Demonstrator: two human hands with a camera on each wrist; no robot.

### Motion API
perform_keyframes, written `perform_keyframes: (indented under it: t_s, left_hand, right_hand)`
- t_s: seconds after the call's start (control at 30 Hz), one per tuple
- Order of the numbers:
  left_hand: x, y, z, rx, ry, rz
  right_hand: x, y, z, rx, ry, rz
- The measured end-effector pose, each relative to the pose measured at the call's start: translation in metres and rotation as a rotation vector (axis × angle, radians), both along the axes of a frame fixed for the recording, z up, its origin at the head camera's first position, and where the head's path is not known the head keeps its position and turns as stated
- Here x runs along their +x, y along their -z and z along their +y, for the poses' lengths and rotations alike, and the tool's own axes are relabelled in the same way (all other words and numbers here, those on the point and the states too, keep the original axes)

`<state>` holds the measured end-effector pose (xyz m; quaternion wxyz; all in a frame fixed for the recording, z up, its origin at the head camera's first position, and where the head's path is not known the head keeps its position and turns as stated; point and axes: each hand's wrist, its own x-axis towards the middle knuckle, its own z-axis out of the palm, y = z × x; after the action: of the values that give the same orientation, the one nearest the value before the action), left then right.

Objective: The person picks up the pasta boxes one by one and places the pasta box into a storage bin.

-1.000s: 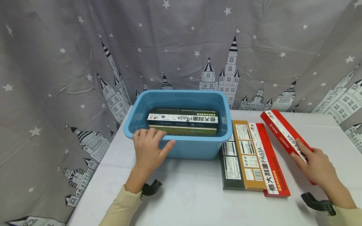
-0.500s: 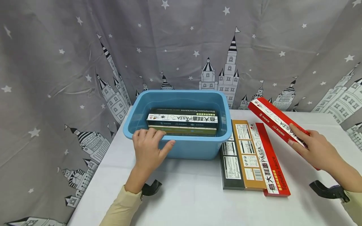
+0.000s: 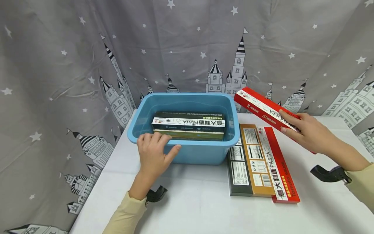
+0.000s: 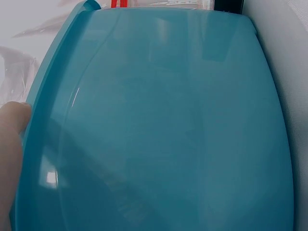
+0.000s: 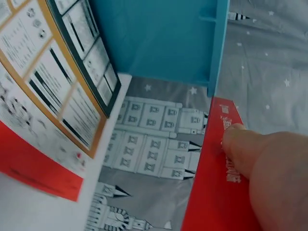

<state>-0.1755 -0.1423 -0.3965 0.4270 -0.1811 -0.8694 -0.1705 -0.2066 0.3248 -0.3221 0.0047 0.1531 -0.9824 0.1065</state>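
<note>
Pinching a red pasta box [image 3: 263,107] above the tabletop [image 3: 198,201] near the blue bin [image 3: 201,154], the right-hand grip [image 3: 312,133] appears at the loading step, likely needing to turn it lengthwise inside, while the left-hand grip [image 3: 155,154], fingertips poorly seen, apparently grasps the near rim [image 3: 201,143].

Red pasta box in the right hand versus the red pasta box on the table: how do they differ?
The held red box is off the table, gripped by the right hand; the lying red box rests flat on it, with no hand touching. The held red box's far end appears close to the blue tub; the lying red box sits alongside the orange box. Both are red with a white PASTA band.
</note>
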Motion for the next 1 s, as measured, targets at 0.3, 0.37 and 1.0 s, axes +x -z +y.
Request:
perform_keyframes:
  t_s: [0.3, 0.37, 1.0]
  left_hand:
    - [0.0, 0.0, 0.001, 0.001, 0.002, 0.002]
    - [0.0, 0.0, 0.001, 0.001, -0.002, 0.001]
    - [0.001, -0.002, 0.0, 0.01, 0.01, -0.027]
  right_hand:
    - [-0.024, -0.027, -0.009, 0.026, -0.057, 0.013]
    - [-0.029, -0.033, -0.015, 0.024, -0.085, 0.02]
    - [-0.067, -0.068, -0.111, 0.035, -0.314, -0.07]
